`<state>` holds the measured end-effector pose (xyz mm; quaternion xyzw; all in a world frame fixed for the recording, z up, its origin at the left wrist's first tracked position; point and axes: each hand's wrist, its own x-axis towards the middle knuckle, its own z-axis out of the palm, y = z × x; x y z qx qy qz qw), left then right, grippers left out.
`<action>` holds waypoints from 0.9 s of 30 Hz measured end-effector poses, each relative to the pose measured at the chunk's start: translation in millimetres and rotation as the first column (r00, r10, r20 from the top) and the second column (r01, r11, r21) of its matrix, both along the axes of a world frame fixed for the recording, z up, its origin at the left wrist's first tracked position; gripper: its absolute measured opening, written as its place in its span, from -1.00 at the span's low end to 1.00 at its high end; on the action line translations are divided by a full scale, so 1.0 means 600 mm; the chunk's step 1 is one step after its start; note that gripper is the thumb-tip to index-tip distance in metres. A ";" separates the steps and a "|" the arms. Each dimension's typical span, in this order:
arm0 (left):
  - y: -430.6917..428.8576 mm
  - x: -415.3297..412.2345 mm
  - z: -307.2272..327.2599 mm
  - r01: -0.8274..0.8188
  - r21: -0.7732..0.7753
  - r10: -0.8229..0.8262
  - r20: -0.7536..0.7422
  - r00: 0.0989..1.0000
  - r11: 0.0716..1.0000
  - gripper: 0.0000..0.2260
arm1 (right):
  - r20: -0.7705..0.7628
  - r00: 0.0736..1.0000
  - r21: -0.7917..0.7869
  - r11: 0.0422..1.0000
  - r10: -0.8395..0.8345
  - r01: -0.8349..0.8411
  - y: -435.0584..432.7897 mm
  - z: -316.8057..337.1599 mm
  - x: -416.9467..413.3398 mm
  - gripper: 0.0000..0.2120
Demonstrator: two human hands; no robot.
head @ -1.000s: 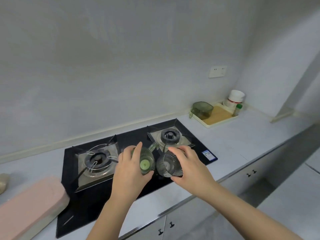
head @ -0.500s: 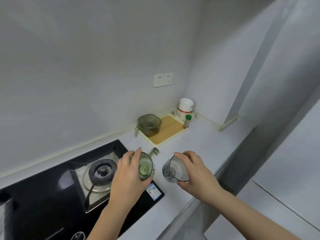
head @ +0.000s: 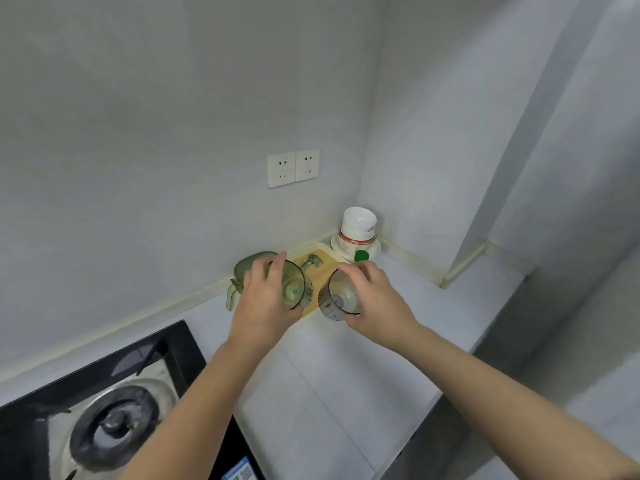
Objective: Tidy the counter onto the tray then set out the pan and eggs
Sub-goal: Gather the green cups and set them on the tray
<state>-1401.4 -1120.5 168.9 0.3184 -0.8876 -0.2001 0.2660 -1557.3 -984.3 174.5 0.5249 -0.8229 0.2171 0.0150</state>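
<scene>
In the head view, a green cup [head: 294, 289] is gripped in the left hand [head: 263, 299] and a grey cup [head: 341, 297] in the right hand [head: 374, 299]. Both are held tilted, slightly apart, over the tray [head: 323, 268] at the corner of the counter [head: 346, 375], beside a jug [head: 247, 268].

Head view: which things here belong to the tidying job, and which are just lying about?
In the job: green cup, gripped by the left hand; grey ribbed cup, gripped by the right hand; wooden-bottomed tray just behind them.
Lying about: green jug; stacked bowls; green-capped bottle; hob; wall socket.
</scene>
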 end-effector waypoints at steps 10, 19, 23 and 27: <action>-0.138 -0.276 -0.025 -0.138 -0.100 0.153 0.166 0.974 0.985 -0.25 | 0.035 0.989 -0.002 0.989 0.146 -0.146 -0.201 -0.038 -0.271 -0.26; -0.244 -0.404 -0.095 -0.203 -0.059 0.210 0.378 0.902 0.977 -0.30 | 0.089 0.976 0.124 0.970 0.199 -0.209 -0.317 -0.104 -0.394 -0.24; -0.276 -0.427 -0.127 -0.248 0.004 0.219 0.456 0.862 0.969 -0.34 | 0.128 0.965 0.191 0.949 0.231 -0.252 -0.357 -0.134 -0.425 -0.24; -0.297 -0.441 -0.151 -0.283 0.036 0.227 0.503 0.834 0.958 -0.33 | 0.144 0.956 0.250 0.925 0.256 -0.285 -0.390 -0.160 -0.447 -0.22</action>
